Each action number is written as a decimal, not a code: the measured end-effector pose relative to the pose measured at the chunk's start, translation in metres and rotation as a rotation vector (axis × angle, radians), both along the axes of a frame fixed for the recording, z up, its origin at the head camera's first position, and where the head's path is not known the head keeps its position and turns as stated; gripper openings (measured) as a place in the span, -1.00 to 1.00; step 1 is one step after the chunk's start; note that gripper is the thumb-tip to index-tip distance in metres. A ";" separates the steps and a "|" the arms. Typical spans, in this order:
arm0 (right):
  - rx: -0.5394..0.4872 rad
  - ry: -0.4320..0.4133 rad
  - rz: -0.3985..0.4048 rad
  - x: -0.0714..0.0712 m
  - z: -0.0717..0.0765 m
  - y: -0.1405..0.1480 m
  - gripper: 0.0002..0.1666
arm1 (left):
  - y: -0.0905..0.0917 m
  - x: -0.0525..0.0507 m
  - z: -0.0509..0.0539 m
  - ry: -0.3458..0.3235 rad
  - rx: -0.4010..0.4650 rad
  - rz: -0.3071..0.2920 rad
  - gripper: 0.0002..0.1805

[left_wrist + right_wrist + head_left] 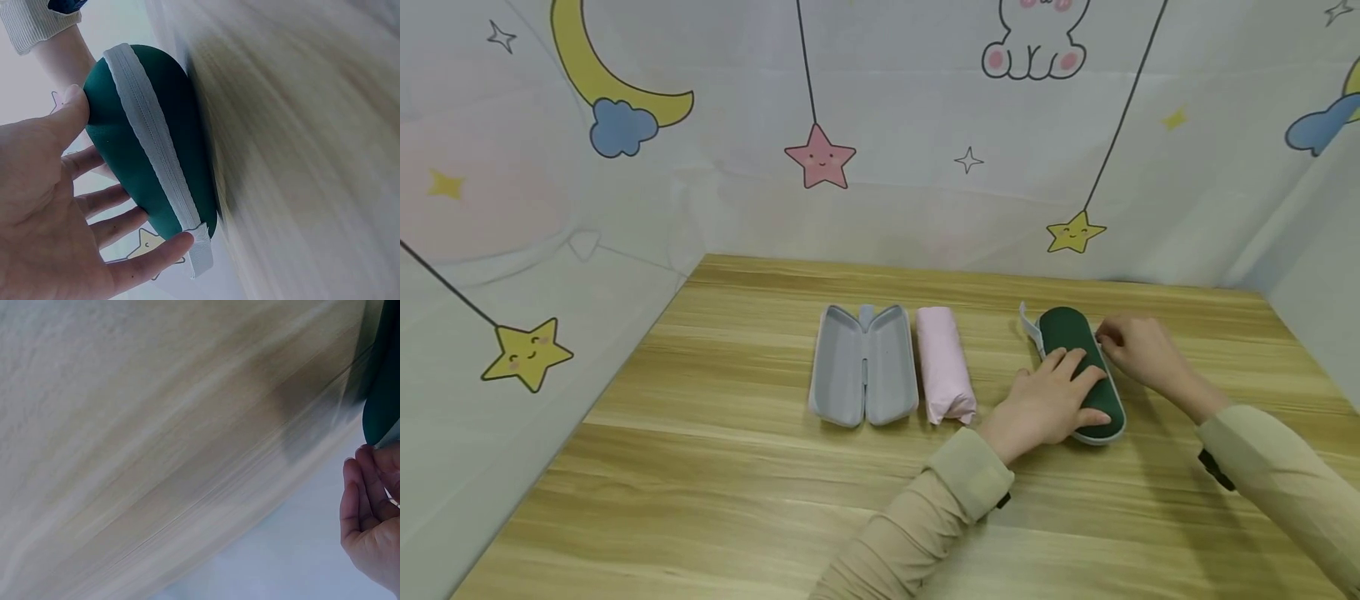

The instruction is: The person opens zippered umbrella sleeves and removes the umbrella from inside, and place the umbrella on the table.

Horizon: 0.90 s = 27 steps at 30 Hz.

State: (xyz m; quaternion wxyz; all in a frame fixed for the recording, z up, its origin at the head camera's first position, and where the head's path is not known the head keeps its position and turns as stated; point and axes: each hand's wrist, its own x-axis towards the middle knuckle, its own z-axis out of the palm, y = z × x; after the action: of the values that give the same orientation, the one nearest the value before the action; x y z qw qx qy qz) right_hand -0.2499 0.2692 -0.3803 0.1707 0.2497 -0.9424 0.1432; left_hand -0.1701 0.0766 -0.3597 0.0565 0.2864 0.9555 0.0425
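Observation:
A long, rounded dark green zippered case (1063,327) lies on the wooden table at the right, with a grey zip band and a grey strap at its far left side. The left hand (1043,404) rests on its top with fingers spread. In the left wrist view, the thumb touches one end of the case (119,147) and the forefinger reaches the strap. At the case's far right edge, the right hand (1138,350) pinches what looks like the zipper pull, mostly hidden by the fingers. The right wrist view shows those fingers (359,487) curled beside the green case.
Left of the hands, a grey clamshell case (838,375) lies open on the table (700,467). Beside it is a pink rolled bundle (943,358), apart from the green case. A white curtain (895,225) printed with stars hangs behind the table's far edge.

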 end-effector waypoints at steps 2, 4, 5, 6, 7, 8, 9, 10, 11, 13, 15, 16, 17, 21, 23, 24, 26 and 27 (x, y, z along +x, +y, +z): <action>0.001 0.001 0.001 0.001 0.000 0.000 -0.91 | -0.001 -0.001 0.000 0.000 0.000 -0.001 -0.34; 0.004 0.003 0.000 0.001 0.001 0.000 -0.91 | -0.001 -0.001 0.000 0.002 -0.001 -0.002 -0.33; 0.006 0.005 -0.001 0.002 0.001 0.000 -0.92 | -0.001 -0.001 0.000 0.003 -0.004 -0.002 -0.33; 0.009 0.007 -0.001 0.002 0.000 0.000 -0.92 | -0.001 -0.001 0.000 0.005 -0.006 -0.002 -0.33; 0.011 0.009 -0.001 0.002 0.000 0.000 -0.93 | -0.002 -0.001 0.000 0.006 -0.009 -0.001 -0.33; 0.012 0.011 -0.001 0.002 0.000 0.000 -0.93 | -0.001 -0.001 0.000 0.007 -0.012 -0.001 -0.33; 0.011 0.011 0.000 0.003 0.000 0.000 -0.93 | -0.001 -0.001 0.000 0.008 -0.015 0.000 -0.33; 0.011 0.013 0.002 0.003 -0.001 0.001 -0.93 | -0.001 -0.001 0.000 0.008 -0.017 0.000 -0.33; 0.010 0.014 0.002 0.004 -0.001 0.001 -0.93 | -0.001 -0.001 0.000 0.008 -0.019 0.001 -0.33; 0.011 0.017 0.004 0.005 -0.001 0.002 -0.93 | 0.000 0.000 0.001 0.005 -0.021 0.001 -0.33; 0.011 0.019 0.010 0.006 -0.002 0.003 -0.93 | 0.000 0.000 0.001 0.004 -0.022 0.000 -0.33; 0.015 0.022 0.012 0.007 -0.002 0.003 -0.93 | 0.000 0.000 0.001 0.003 -0.022 0.000 -0.33; 0.016 0.022 0.014 0.008 -0.002 0.003 -0.93 | 0.000 0.001 0.001 0.002 -0.021 0.001 -0.33; 0.019 0.023 0.015 0.010 -0.001 0.003 -0.93 | -0.001 0.000 0.001 0.000 -0.014 0.000 -0.34; 0.020 0.027 0.012 0.012 0.000 0.002 -0.92 | -0.001 0.000 0.001 0.000 -0.011 0.000 -0.34; 0.022 0.029 0.009 0.013 0.000 0.001 -0.92 | -0.002 0.000 0.002 0.001 -0.012 0.000 -0.34; 0.026 0.034 0.006 0.014 0.001 0.001 -0.92 | -0.002 0.000 0.002 0.001 -0.013 0.000 -0.34; 0.029 0.038 0.006 0.015 0.001 0.000 -0.92 | -0.002 0.000 0.002 0.001 -0.014 0.001 -0.34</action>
State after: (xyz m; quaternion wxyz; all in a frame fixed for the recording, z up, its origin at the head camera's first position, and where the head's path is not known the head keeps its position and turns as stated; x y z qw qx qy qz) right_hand -0.2351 0.2695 -0.3797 0.1845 0.2575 -0.9402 0.1254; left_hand -0.1700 0.0747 -0.3576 0.0579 0.2854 0.9560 0.0357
